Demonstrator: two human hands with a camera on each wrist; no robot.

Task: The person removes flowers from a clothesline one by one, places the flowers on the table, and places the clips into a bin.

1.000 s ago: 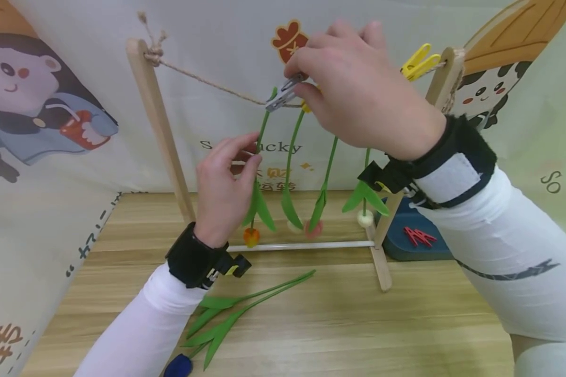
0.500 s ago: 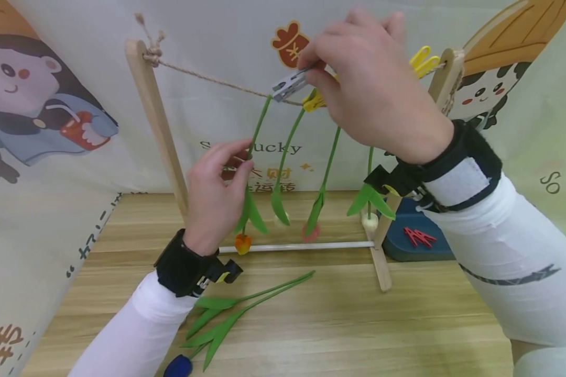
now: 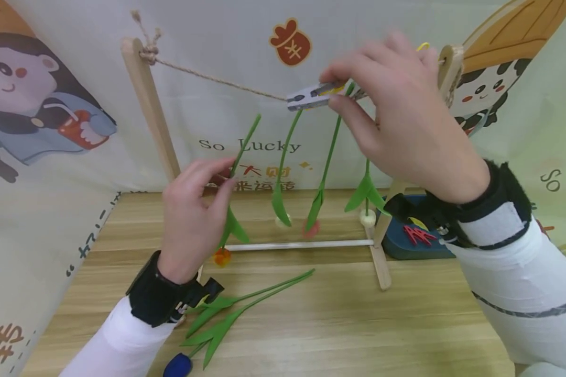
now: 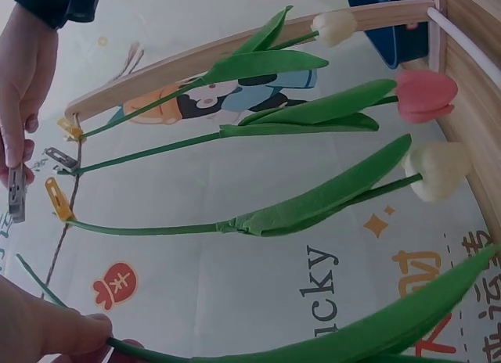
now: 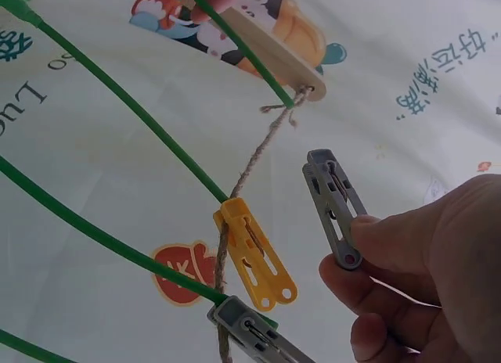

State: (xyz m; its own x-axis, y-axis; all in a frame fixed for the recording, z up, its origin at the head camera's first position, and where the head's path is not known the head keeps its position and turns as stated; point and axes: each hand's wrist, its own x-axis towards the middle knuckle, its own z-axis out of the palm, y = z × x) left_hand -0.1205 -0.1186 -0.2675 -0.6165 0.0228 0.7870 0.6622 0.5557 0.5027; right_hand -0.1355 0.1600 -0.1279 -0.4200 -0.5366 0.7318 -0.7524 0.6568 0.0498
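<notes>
My left hand [image 3: 191,222] pinches the green stem of an orange tulip [image 3: 222,257], its bloom hanging down and its stem end pointing up, below the rope [image 3: 217,81]. My right hand [image 3: 396,112] holds a grey clothespin [image 5: 337,210] between thumb and finger. In the right wrist view this clothespin is apart from the rope. Three tulips hang bloom-down from the rope: a white tulip [image 4: 438,171], a pink tulip [image 4: 427,95] and another white tulip [image 4: 335,28]. A yellow clothespin [image 5: 254,257], a second grey clothespin [image 4: 61,159] and another yellow clothespin [image 4: 69,128] grip their stems.
A wooden frame [image 3: 151,110] carries the rope, with a white rod [image 3: 302,245] low across it. A blue tray [image 3: 405,251] with red clothespins [image 3: 420,235] stands behind its right leg. Green-stemmed flowers, one a blue tulip [image 3: 178,365], lie on the table [image 3: 358,324] in front.
My left hand has moved down and left with the orange tulip, away from the rope. My right hand has moved right with the grey clothespin, which has come away from the stem.
</notes>
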